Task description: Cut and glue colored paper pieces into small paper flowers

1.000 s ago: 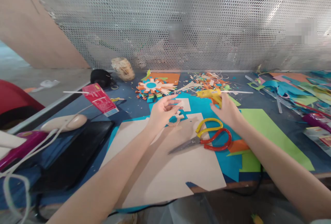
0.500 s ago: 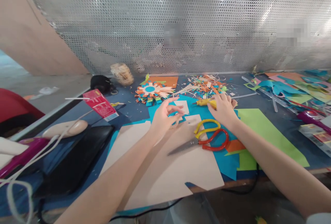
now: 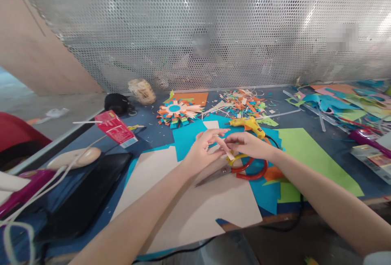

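My left hand (image 3: 205,150) is over the beige paper sheet (image 3: 195,212), its fingers bent around a small pale paper strip (image 3: 230,155). My right hand (image 3: 249,144) meets it from the right, fingertips pinched together against the left fingers; what they pinch is hidden. Under both hands lies a pair of scissors (image 3: 252,170) with red and yellow handles, blades pointing left. Just beyond my right hand rests a yellow glue gun (image 3: 248,124) on blue paper (image 3: 186,136), its nozzle to the left. A layered paper flower (image 3: 175,110) sits farther back.
Paper scraps (image 3: 241,102) are heaped at the back. Green paper (image 3: 308,163) lies to the right, with more coloured sheets (image 3: 342,102) beyond. On the left are a red drink carton (image 3: 114,126), a black flat object (image 3: 88,191) and white cables (image 3: 21,220). A perforated metal panel (image 3: 171,24) stands behind.
My right hand has let go of the glue gun, which now lies on the table. It has come left and toward me to meet my left hand, which has moved slightly nearer.
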`<state>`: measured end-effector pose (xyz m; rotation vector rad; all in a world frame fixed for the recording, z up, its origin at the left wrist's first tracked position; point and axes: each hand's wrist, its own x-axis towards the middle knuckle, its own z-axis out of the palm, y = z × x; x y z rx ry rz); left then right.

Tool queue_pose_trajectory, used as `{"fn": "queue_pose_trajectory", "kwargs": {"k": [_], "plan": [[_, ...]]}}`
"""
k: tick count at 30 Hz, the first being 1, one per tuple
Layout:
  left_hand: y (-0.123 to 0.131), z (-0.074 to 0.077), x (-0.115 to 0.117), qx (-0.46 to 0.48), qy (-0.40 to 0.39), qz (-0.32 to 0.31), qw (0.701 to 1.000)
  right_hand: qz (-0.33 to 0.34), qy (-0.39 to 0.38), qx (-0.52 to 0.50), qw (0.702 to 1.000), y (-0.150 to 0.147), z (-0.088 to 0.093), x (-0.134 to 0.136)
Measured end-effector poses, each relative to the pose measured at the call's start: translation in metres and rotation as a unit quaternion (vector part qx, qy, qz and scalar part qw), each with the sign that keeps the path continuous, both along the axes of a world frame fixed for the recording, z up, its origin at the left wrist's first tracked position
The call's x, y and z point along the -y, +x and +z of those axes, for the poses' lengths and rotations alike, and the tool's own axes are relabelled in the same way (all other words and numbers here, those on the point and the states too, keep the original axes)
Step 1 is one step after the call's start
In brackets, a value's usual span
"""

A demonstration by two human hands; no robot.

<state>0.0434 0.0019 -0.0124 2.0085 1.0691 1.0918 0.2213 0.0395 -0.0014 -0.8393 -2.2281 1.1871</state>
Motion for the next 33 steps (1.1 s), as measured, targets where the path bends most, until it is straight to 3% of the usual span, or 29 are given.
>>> {"fn": "queue_pose_trajectory", "kwargs": {"k": [4,8,11,13,17,21,26,33], "plan": [[-0.007,0.002,-0.007,-0.014,0.042,0.030,0.999,-0.028,-0.035,-0.037,0.998,0.002,-0.003,-0.005],[-0.037,0.011,-0.024,-0.097,0.094,0.153,0.979,-0.082,-0.055,-0.088,0.991,0.004,-0.005,-0.012],[-0.061,0.011,-0.034,-0.195,-0.042,0.233,0.952,-0.117,-0.064,-0.116,0.984,0.007,-0.007,-0.018],[-0.070,0.007,-0.036,-0.277,-0.107,0.229,0.927,-0.131,-0.074,-0.125,0.981,0.007,-0.007,-0.019],[-0.068,0.001,-0.034,-0.342,-0.109,0.208,0.910,-0.137,-0.096,-0.129,0.977,0.005,-0.008,-0.017],[-0.062,0.002,-0.033,-0.307,-0.109,0.176,0.929,-0.136,-0.109,-0.132,0.976,0.003,-0.005,-0.013],[-0.059,0.006,-0.032,-0.083,-0.159,0.129,0.975,-0.143,-0.115,-0.142,0.973,0.003,-0.002,-0.010],[-0.058,0.006,-0.034,0.012,-0.166,0.144,0.975,-0.146,-0.117,-0.150,0.971,0.003,-0.001,-0.010]]}}
